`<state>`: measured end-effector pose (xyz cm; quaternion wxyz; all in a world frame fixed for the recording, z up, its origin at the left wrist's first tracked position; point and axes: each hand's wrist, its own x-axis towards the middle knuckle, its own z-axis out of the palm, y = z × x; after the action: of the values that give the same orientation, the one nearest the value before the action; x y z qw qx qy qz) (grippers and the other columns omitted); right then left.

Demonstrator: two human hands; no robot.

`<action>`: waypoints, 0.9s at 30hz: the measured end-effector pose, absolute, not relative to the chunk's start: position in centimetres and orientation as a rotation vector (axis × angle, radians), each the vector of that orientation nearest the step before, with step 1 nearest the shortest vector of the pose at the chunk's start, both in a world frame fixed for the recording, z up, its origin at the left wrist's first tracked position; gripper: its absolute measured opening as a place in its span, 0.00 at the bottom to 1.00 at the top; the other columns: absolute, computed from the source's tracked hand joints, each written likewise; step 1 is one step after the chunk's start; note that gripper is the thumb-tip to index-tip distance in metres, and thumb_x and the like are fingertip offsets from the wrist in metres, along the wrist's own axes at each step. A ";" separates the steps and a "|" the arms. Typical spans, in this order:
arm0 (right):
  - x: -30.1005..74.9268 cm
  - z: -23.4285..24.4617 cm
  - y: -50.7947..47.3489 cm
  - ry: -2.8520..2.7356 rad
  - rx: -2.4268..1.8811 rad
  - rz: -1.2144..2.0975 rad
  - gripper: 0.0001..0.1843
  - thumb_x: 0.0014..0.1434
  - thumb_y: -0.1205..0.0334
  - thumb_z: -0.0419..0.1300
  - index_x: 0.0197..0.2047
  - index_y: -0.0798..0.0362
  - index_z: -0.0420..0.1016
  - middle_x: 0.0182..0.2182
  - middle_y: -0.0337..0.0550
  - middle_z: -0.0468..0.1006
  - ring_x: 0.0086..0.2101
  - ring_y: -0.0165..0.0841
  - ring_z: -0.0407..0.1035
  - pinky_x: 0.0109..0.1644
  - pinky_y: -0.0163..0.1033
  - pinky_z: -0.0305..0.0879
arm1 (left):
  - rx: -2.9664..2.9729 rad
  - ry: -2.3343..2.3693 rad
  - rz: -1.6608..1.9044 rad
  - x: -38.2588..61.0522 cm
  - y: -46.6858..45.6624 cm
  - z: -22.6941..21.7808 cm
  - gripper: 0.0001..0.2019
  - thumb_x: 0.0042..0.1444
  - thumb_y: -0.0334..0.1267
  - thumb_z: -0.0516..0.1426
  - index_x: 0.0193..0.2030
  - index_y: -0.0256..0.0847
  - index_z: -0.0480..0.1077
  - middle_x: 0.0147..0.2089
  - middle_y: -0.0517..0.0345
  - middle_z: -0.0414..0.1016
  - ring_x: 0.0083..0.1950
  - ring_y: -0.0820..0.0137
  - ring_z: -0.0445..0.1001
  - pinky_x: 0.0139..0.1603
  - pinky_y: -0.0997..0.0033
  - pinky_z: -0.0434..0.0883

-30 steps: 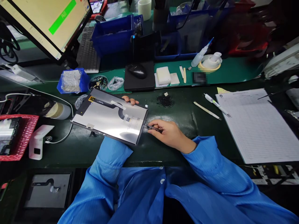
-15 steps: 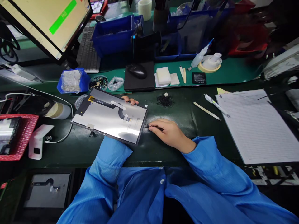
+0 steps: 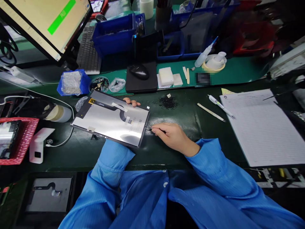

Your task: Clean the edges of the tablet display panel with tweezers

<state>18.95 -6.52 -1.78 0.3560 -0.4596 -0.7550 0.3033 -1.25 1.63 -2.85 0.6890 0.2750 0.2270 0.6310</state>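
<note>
A flat silver display panel [image 3: 111,119] with a black flex cable on its back is held tilted above the dark green bench. My left hand [image 3: 132,101] grips it from underneath; only fingertips show at its far edge. My right hand [image 3: 172,137] is closed in a pinch on thin dark tweezers [image 3: 152,128], whose tip touches the panel's right edge.
A monitor [image 3: 45,22] with a green bar stands at back left, by a keyboard [image 3: 89,52] and blue bins [image 3: 114,33]. A mouse [image 3: 139,71], white pads [image 3: 166,76], a pile of black bits [image 3: 168,102], a pen [image 3: 220,106] and a paper form [image 3: 262,127] lie around. A red tray [image 3: 19,140] sits left.
My right hand has drawn the tweezers slightly back and up along the panel's right edge. The panel and left hand have barely moved.
</note>
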 end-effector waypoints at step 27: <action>19.0 -1.8 -6.6 -1.966 -1.188 0.799 0.06 0.68 0.59 0.63 0.43 0.50 0.82 0.33 0.40 0.84 0.31 0.33 0.76 0.37 0.37 0.70 | 0.550 0.572 1.361 -1.5 1.5 -2.4 0.22 0.69 0.61 0.44 0.41 0.46 0.67 0.39 0.54 0.71 0.48 0.63 0.74 0.62 0.56 0.72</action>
<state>19.02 -6.59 -1.80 0.3473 -0.4579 -0.7582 0.3080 -1.50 1.50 -2.44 0.7054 0.2472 0.2575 0.6123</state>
